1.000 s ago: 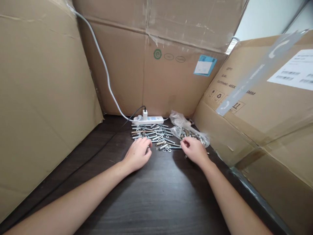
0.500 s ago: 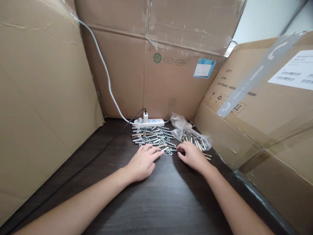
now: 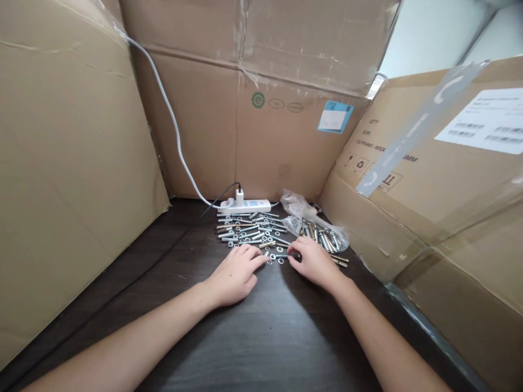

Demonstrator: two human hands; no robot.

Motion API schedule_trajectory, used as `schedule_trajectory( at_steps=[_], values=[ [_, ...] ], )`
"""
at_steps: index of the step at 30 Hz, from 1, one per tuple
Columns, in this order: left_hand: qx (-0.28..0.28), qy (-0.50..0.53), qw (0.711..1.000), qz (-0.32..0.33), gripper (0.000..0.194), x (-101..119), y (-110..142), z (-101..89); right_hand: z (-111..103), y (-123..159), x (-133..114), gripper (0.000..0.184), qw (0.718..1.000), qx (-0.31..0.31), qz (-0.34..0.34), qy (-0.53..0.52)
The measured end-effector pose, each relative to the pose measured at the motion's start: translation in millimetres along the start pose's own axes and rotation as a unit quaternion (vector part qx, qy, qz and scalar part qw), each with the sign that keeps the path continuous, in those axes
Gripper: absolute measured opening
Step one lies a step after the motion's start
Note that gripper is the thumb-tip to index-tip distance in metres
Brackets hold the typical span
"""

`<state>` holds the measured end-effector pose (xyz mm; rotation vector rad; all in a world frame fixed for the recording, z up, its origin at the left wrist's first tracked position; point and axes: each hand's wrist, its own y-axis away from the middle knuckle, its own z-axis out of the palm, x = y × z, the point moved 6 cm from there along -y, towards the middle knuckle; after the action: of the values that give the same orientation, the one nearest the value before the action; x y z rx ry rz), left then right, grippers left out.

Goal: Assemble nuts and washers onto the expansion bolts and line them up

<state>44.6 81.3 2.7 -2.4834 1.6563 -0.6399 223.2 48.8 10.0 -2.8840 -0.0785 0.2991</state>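
Note:
My left hand (image 3: 237, 276) lies palm down on the dark table at the near edge of the bolts and washers. Its fingers are stretched and slightly curled, with the index fingertip beside a few loose washers (image 3: 273, 256). Opposite it, my right hand (image 3: 314, 262) has thumb and index finger closed around the end of a dark bolt (image 3: 281, 256), which points left toward the washers. Behind both hands lie several metal bolts (image 3: 250, 229) in rough rows, with flat washers among them. The left hand's fingers partly cover the nearest pieces.
A clear plastic bag (image 3: 327, 235) of more bolts lies behind my right hand. At the back stands a white power strip (image 3: 255, 206) with a charger and cables. Cardboard boxes (image 3: 204, 147) wall in the left, back and right. A black cable (image 3: 134, 280) crosses the table's left side.
The view has shifted slightly. My left fingers have drawn back and curled a little more. More of the bolt shows at my right fingertips, and the washers between the hands lie differently.

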Motion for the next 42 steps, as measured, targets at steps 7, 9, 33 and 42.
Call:
schedule_trajectory(
  at_steps=[7,9,33,42],
  values=[
    [-0.003,0.003,1.000,0.003,0.024,-1,-1,-0.3,1,1,-8,0.010,1.000,-0.019,-0.009,-0.013],
    [-0.004,0.001,1.000,-0.005,0.018,-2,-1,0.2,3,1,-12,0.009,0.999,-0.022,-0.030,-0.023],
    [0.014,-0.047,0.997,-0.060,0.012,-12,1,1.7,11,4,-27,0.006,0.993,-0.023,-0.065,-0.095],
    [0.026,-0.041,0.997,-0.054,0.006,-10,1,-1.7,6,13,-39,0.005,0.991,-0.028,-0.066,-0.115]
  ],
)
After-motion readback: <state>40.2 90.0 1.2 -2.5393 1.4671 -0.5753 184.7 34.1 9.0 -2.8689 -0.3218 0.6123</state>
